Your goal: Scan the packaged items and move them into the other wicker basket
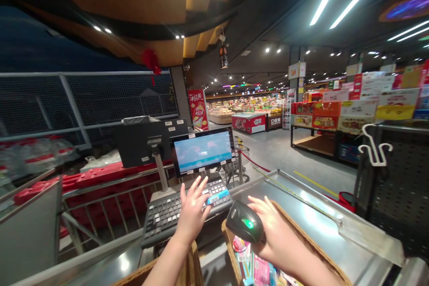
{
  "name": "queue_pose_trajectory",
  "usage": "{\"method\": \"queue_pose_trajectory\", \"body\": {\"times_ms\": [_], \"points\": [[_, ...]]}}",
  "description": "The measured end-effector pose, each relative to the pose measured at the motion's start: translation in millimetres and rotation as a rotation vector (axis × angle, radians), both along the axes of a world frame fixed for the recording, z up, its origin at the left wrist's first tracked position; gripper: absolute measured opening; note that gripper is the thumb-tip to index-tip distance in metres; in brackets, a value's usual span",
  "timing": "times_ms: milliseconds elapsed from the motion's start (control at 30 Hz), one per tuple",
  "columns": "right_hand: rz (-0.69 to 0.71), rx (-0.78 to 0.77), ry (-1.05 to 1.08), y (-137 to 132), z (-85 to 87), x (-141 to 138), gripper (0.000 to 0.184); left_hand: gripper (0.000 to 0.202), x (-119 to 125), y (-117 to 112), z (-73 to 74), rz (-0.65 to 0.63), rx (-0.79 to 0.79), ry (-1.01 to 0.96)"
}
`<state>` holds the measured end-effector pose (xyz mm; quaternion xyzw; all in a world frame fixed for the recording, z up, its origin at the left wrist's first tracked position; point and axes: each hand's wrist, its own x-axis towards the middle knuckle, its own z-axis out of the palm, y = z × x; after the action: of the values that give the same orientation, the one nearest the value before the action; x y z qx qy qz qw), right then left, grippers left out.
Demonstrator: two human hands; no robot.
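Over the keyboard, my left hand pinches a small blue packet between thumb and forefinger, with its other fingers stretched out. A pale label shows on the packet's side; its exact kind is unclear. My right hand is wrapped round a black barcode scanner with a green light lit on top. The scanner's head points left, toward the packet. Below my right hand, a wicker basket holds several colourful wrapped goods, partly hidden by my wrist.
A lit monitor stands behind the keyboard, with a second screen's dark back to its left. The metal counter runs along the right. Another wicker basket is under my left forearm. A white hook hangs on the black rack.
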<state>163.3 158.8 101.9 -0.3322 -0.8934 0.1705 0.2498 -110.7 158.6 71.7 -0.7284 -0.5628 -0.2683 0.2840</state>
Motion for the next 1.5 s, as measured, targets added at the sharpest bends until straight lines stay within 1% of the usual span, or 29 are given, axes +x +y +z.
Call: {"method": "queue_pose_trajectory", "body": {"times_ms": [167, 367, 500, 633, 867, 1100, 1200, 1333, 1433, 1500], "points": [[-0.003, 0.025, 0.010, -2.0, -2.9, -4.4, 0.061, 0.009, -7.4, -9.0, 0.4, 0.014, -0.015, -0.004], [0.010, 0.060, 0.016, -0.1, -14.9, -13.7, 0.065, 0.011, -17.6, -24.6, 0.2, 0.029, -0.013, -0.021], [0.035, 0.071, 0.028, -2.6, -18.4, -23.7, 0.068, 0.010, -28.4, -38.2, -4.0, 0.054, -0.015, -0.028], [0.078, 0.067, 0.010, -6.2, -19.8, -36.9, 0.067, 0.011, -42.8, -58.4, -11.7, 0.111, -0.062, -0.047], [0.177, 0.086, 0.009, -11.6, -32.6, -68.3, 0.071, 0.013, -72.4, -102.5, -34.1, 0.212, -0.117, -0.092], [0.276, 0.035, -0.015, -28.5, -35.6, -101.4, 0.067, 0.012, -101.7, -150.8, -57.3, 0.314, -0.209, -0.123], [0.308, 0.009, -0.036, -35.8, -39.1, -114.9, 0.064, 0.013, -114.0, -171.7, -71.9, 0.348, -0.267, -0.142], [0.355, -0.037, -0.064, -46.6, -42.9, -131.6, 0.062, 0.009, -127.4, -197.6, -94.7, 0.397, -0.321, -0.160], [0.388, -0.072, -0.071, -54.2, -46.1, -142.9, 0.061, 0.011, -135.3, -213.7, -110.3, 0.422, -0.352, -0.165], [0.405, -0.090, -0.069, -58.2, -49.3, -149.8, 0.059, 0.011, -139.5, -221.8, -118.2, 0.441, -0.376, -0.161]]}}
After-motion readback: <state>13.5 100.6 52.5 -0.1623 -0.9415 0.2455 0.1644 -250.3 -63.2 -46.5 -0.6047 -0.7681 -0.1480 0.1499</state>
